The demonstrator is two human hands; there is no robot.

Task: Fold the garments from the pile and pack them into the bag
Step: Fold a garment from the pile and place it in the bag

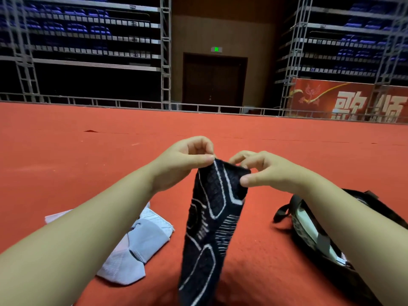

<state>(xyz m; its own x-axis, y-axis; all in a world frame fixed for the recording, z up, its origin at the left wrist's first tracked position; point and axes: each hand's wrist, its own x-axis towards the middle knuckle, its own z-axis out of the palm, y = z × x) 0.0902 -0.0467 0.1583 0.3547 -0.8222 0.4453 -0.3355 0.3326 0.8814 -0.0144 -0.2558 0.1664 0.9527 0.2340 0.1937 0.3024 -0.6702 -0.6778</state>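
Two hands pinch black sock's [212, 219] top corners: left hand [183, 161], right hand [260, 171] | white socks [136, 241] left | bag [320, 237] right | red carpet [88, 151]

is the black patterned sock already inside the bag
No, the black patterned sock hangs in the air, pinched at its top edge by both hands, left and right, left of the bag.

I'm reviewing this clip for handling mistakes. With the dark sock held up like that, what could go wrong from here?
1. The left hand and right hand only pinch the top edge of the black patterned sock with fingertips, so it could slip and drop onto the red carpet.
2. It hangs unsupported, so a mid-air fold may come out crooked.
3. The black bag lies partly under the right forearm, which might snag its strap or block the opening when packing.
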